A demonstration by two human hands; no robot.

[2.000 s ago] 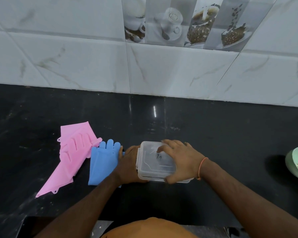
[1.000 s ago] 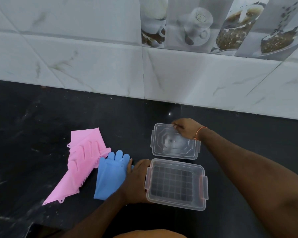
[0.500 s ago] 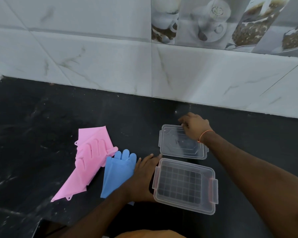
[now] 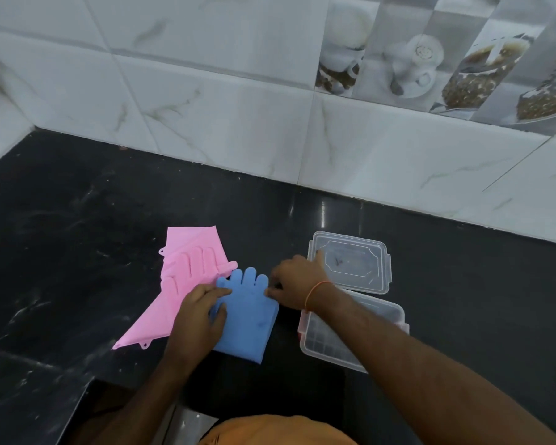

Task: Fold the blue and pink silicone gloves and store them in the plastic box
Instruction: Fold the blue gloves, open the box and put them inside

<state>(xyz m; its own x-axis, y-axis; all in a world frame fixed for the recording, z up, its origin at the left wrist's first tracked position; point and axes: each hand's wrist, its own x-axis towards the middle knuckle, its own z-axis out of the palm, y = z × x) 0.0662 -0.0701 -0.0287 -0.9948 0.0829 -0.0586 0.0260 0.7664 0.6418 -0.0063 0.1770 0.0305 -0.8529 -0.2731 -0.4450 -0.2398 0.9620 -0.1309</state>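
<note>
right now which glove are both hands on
The blue glove: the left hand rests on its left edge and the right hand touches its right edge. The pink glove lies beside it, untouched.

Bare black stone counter (image 4: 77,220) lies open ahead of and outward from the left hand (image 4: 199,316), beyond the flat pink silicone glove (image 4: 180,284) touching its outer side. Just right of the right hand (image 4: 294,287), the clear plastic lid (image 4: 350,261) and the open clear plastic box (image 4: 328,348) block the way. The white tiled wall (image 4: 238,123) closes the far side.
</note>
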